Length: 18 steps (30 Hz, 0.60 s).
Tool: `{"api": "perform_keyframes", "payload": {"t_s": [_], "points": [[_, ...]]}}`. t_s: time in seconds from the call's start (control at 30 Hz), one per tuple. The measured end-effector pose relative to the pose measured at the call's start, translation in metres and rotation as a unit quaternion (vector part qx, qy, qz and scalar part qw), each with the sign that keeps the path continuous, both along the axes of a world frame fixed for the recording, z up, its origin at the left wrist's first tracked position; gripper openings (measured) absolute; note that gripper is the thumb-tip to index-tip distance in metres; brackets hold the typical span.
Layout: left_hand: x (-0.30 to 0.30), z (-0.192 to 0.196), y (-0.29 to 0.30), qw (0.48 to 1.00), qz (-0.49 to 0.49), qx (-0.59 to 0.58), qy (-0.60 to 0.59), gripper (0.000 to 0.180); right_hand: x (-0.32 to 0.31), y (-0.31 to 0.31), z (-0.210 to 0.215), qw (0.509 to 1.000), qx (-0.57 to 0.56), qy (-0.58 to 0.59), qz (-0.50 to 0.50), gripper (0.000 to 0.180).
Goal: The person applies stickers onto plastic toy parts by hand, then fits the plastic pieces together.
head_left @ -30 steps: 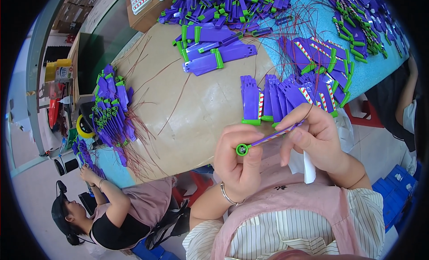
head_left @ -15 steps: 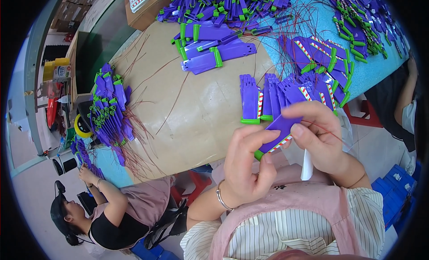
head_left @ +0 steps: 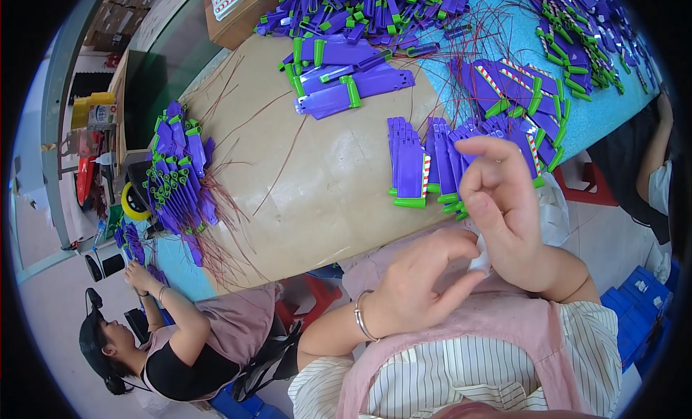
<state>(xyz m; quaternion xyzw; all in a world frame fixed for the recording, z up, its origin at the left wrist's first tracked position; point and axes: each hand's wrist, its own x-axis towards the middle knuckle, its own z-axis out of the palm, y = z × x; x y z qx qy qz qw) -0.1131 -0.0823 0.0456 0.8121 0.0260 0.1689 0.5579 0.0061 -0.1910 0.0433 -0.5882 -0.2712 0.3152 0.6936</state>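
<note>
Head view: right hand (head_left: 508,217) and left hand (head_left: 422,286) pinched a small white piece (head_left: 479,262) between their fingers, just below the counter (head_left: 324,195) edge; purple row (head_left: 432,167) lay beyond, nearer the right.

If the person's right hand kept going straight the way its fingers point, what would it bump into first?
Most likely the row of purple pieces with green ends at the table's near edge. The right hand has its fingers raised toward them, up and slightly left in the picture. Depth is unclear, so it might pass above them.
</note>
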Motion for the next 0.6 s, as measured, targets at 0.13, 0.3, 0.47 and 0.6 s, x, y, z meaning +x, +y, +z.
{"api": "perform_keyframes", "payload": {"t_s": [0.13, 0.3, 0.47, 0.6], "points": [[-0.003, -0.019, 0.003, 0.977, 0.192, -0.097, -0.002, 0.024, 0.001, 0.003, -0.002, 0.998, -0.008, -0.046, 0.044, 0.04], [0.011, -0.009, 0.026, 0.975, 0.177, 0.125, -0.057, 0.031, 0.0, 0.001, -0.014, 0.996, -0.033, -0.075, 0.023, 0.015], [0.007, -0.007, 0.022, 0.989, 0.136, 0.06, -0.013, 0.019, -0.006, 0.013, -0.005, 0.992, 0.064, 0.008, -0.109, 0.012], [0.012, -0.006, 0.032, 0.99, 0.099, 0.099, -0.027, 0.019, 0.008, 0.004, -0.007, 0.994, 0.011, -0.099, 0.049, 0.007]]}}
